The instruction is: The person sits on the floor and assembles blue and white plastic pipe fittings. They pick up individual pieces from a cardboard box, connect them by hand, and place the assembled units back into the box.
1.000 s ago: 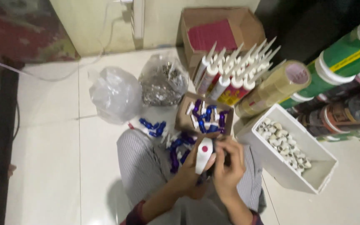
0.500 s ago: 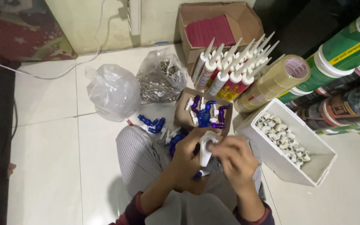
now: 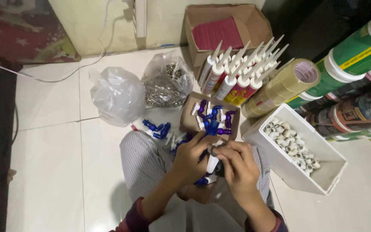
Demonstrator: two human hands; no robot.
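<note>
Left hand [image 3: 192, 157] and right hand [image 3: 237, 165] each pinch one white and blue tap [image 3: 211, 165] above the lap. Judged mid-batch: loose taps remain in the cardboard box [image 3: 190, 122]; white tray [image 3: 295, 178] partly filled.

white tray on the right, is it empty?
No, the white tray holds a heap of small white cylindrical pieces in its upper half, beside the person's right hand.

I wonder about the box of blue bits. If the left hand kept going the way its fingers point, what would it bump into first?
Probably the small cardboard box of blue and white plastic parts, just beyond the left hand. Depth is hard to judge from above.
</note>
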